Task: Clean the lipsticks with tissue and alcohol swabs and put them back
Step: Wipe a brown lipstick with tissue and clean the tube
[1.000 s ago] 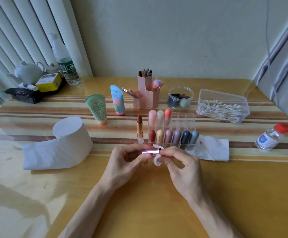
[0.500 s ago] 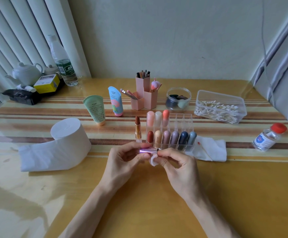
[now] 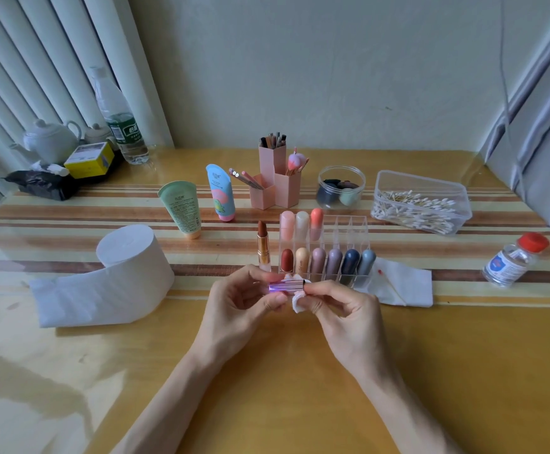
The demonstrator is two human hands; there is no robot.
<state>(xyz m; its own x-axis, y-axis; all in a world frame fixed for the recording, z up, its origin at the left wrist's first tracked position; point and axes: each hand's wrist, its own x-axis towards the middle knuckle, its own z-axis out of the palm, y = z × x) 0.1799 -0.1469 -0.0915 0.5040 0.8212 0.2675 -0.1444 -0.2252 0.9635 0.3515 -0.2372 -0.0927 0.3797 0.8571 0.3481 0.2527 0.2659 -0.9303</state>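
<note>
Change: we find almost nothing moved over the last second. Both hands keep the same hold in the same spot, and the small wad has shifted only slightly under the tube.
Left hand: our left hand pinches the left end of the metallic lipstick tube between thumb and curled fingers.
Right hand: our right hand pinches a tissue piece against the tube's right end, fingers curled.
Lipstick tube: it lies level in the air, above the table and just in front of the clear organiser. We cannot tell whether its right end is open.
Organiser: six capsule lipsticks stand in the front row and three at the left of the rear row.
Open lipstick: a brown open lipstick in a gold case stands upright just left of the organiser.
Tissue roll: the tissue roll lies on its side to the left, with a tail unrolled.
Flat tissue: a flat tissue lies right of the organiser with a red-tipped used swab on it.
Alcohol: the alcohol bottle, red-capped, stands at the far right.
Swabs: a cotton swab box sits behind the organiser, to the right.
</note>
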